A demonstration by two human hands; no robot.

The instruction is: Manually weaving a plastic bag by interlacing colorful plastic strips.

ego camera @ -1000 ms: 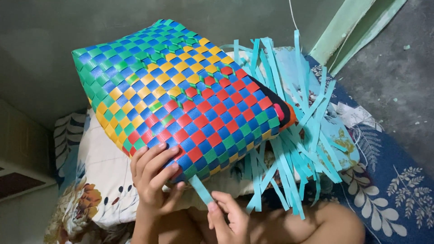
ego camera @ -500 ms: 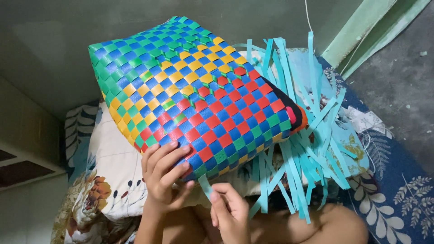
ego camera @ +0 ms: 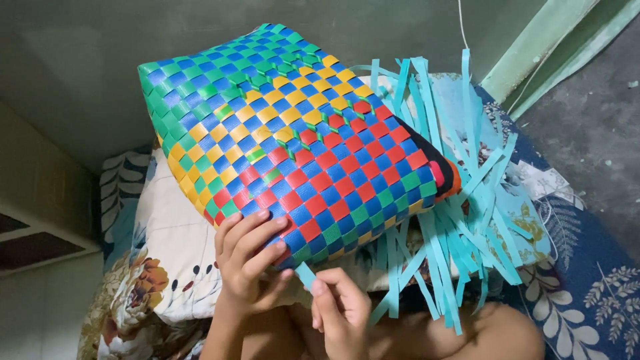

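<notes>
A woven basket (ego camera: 287, 140) of blue, green, yellow and red plastic strips lies tilted over my lap, its open end to the right. Many loose light-blue strips (ego camera: 460, 200) fan out from that end. My left hand (ego camera: 250, 263) presses its fingers against the basket's lower red-and-blue corner. My right hand (ego camera: 340, 313), just below, pinches one light-blue strip end (ego camera: 305, 275) that sticks out from the basket's lower edge.
A floral pillow (ego camera: 167, 267) lies under the basket at left. A blue leaf-patterned mattress cover (ego camera: 587, 293) spreads to the right. A green-grey wall (ego camera: 80, 73) is behind, bare concrete floor (ego camera: 593, 120) at upper right, a thin cord (ego camera: 461, 27) hanging down.
The basket has shifted slightly up and right in view. My right hand has risen closer to the basket's lower edge, the strip between its fingers now showing shorter.
</notes>
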